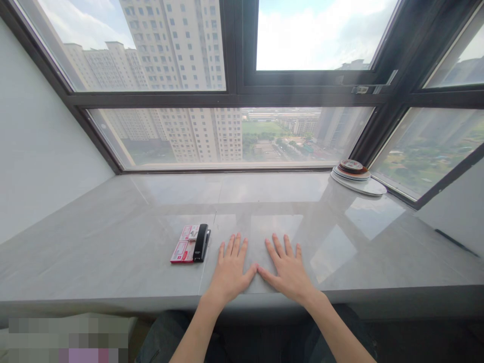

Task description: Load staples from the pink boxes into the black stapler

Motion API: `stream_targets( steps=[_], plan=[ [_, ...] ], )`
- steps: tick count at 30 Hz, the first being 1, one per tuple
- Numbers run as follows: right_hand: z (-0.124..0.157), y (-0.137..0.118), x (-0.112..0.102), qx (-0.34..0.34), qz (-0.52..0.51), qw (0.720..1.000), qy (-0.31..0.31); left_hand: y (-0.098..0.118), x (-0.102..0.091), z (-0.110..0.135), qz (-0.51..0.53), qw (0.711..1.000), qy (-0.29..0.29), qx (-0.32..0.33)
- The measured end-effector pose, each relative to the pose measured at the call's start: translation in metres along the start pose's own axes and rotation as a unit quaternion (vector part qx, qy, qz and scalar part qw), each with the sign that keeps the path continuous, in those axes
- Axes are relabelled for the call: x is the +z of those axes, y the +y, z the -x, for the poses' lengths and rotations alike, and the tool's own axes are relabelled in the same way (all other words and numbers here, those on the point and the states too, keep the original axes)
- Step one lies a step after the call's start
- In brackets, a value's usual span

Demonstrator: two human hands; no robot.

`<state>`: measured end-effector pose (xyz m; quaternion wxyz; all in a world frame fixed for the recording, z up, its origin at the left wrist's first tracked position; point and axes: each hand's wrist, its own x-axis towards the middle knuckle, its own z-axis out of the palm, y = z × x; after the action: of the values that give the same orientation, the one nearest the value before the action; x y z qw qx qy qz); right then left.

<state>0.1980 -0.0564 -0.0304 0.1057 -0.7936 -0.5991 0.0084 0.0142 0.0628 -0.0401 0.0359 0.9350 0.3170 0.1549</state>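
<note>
My left hand [230, 268] and my right hand [288, 268] lie flat, palms down, side by side on the grey stone window ledge [113, 242], fingers spread and thumbs almost touching. Neither hand holds anything. Just left of my left hand lies a black stapler [200, 242], with two small red-and-white staple boxes beside it, one nearer [182, 252] and one farther [189, 232].
A stack of round plates or coasters [355, 175] stands at the ledge's far right corner by the window. Large dark-framed windows [234, 96] run along the back and right. A white wall [34, 151] bounds the left side. My dark-trousered legs show below the ledge.
</note>
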Motion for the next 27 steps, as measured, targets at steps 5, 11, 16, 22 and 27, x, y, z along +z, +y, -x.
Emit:
stream_targets(
  steps=[5, 11, 16, 22, 27],
  plan=[
    [0.012, 0.024, -0.018, -0.123, -0.034, 0.989, -0.08, -0.006, -0.016, 0.009, 0.028, 0.998, -0.041, 0.049],
    [0.018, 0.034, -0.024, -0.153, -0.048, 0.984, -0.079, -0.012, -0.031, 0.018, 0.043, 0.99, -0.083, 0.103],
    [0.019, 0.03, -0.017, -0.141, -0.049, 0.987, -0.052, -0.008, -0.03, 0.019, 0.041, 0.993, -0.061, 0.091],
    [0.02, 0.024, -0.015, -0.135, -0.05, 0.989, -0.027, -0.005, -0.029, 0.02, 0.038, 0.993, -0.054, 0.094],
    [0.022, 0.019, -0.021, -0.134, -0.055, 0.989, -0.03, -0.005, -0.03, 0.021, 0.04, 0.993, -0.055, 0.093]
  ],
)
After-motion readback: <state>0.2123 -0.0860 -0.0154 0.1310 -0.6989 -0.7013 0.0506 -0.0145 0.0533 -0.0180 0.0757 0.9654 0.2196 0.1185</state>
